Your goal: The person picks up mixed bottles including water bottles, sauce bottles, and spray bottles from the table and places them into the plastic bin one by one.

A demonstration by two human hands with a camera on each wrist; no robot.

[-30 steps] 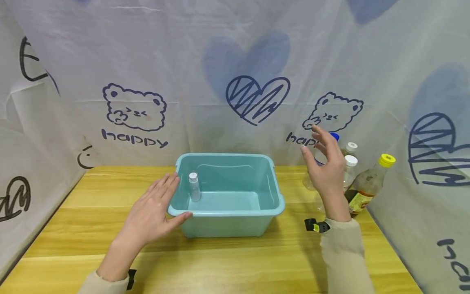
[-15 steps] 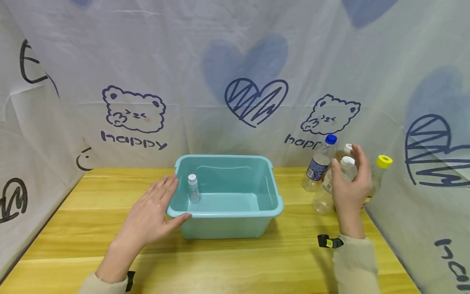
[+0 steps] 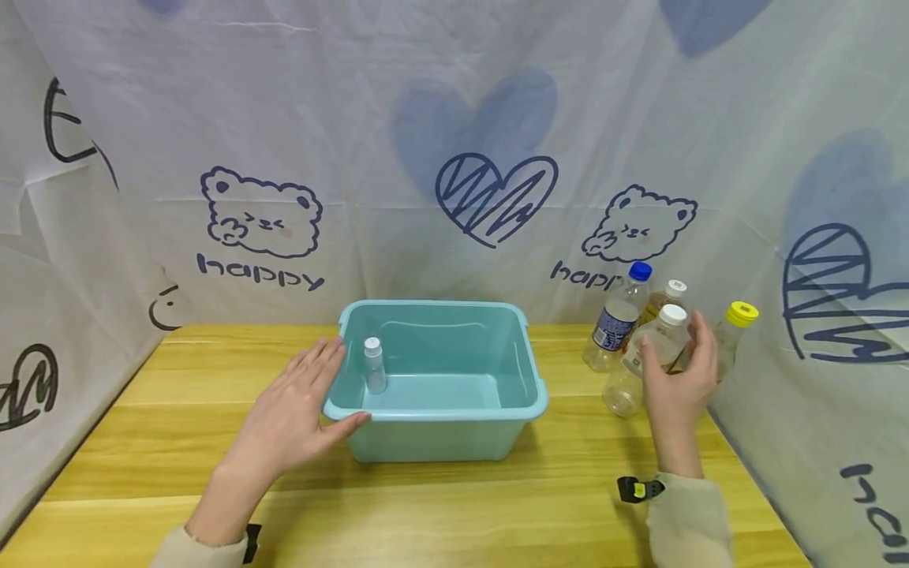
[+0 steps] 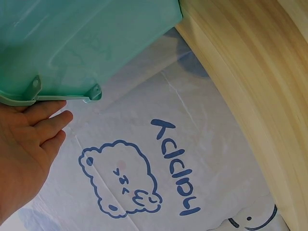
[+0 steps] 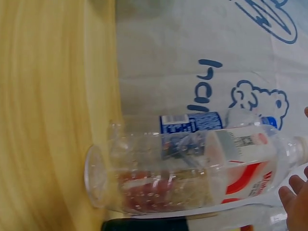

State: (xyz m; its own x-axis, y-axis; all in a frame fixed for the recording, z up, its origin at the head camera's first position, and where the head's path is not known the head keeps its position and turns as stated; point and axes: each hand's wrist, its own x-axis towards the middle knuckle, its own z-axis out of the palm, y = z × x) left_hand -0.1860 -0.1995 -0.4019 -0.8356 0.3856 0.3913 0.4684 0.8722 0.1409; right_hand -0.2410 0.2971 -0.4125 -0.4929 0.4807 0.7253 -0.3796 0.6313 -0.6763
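Observation:
A teal plastic tub (image 3: 440,438) stands mid-table with a small clear bottle with a white cap (image 3: 375,369) upright in its left side. My left hand (image 3: 291,418) rests along the tub's left rim, fingers straight and thumb over the front corner; in the left wrist view its fingers lie against the tub's outer side. My right hand (image 3: 678,386) is curved loosely beside a clear plastic bottle with a white cap (image 3: 625,390), thumb and fingers spread to either side of its upper part. In the right wrist view the fingertips (image 5: 297,184) are near that bottle's neck.
Behind the clear bottle stand a blue-capped bottle (image 3: 615,323) and another white-capped bottle (image 3: 675,289). A yellow-capped bottle (image 3: 742,314) is to the right, partly hidden by my right hand. A printed cloth (image 3: 398,252) hangs along the table's back and sides.
My right hand has moved right and down, from in front of the bottles to around the clear one's upper part. The left hand stays on the tub.

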